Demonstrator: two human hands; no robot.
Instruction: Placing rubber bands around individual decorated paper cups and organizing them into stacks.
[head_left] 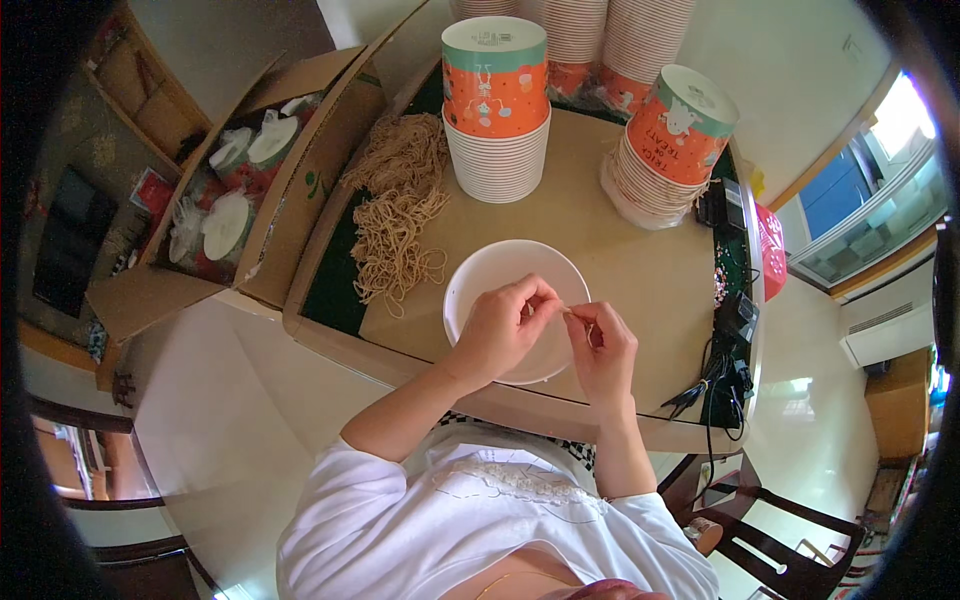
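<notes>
Over a white round tub (470, 280) with its open mouth facing up, my left hand (505, 325) and my right hand (605, 350) meet with fingertips pinched. Between them shows a bit of thin tan cord (563, 309), small and partly hidden by the fingers. The two hands nearly touch. To the left lie loose bundles of tan cord (395, 235). Behind the tub stands an upside-down stack of orange and green printed paper tubs (496, 110), and at the right leans a similar stack (675, 145), with cord around its lower rims.
More stacked tubs (648, 40) stand at the back. An open cardboard box (315, 170) with wrapped tubs is on the left. Along the table's right edge are black cables (715, 375), dark adapters (738, 318) and a pink container (769, 250). A dark chair (790, 540) stands at lower right.
</notes>
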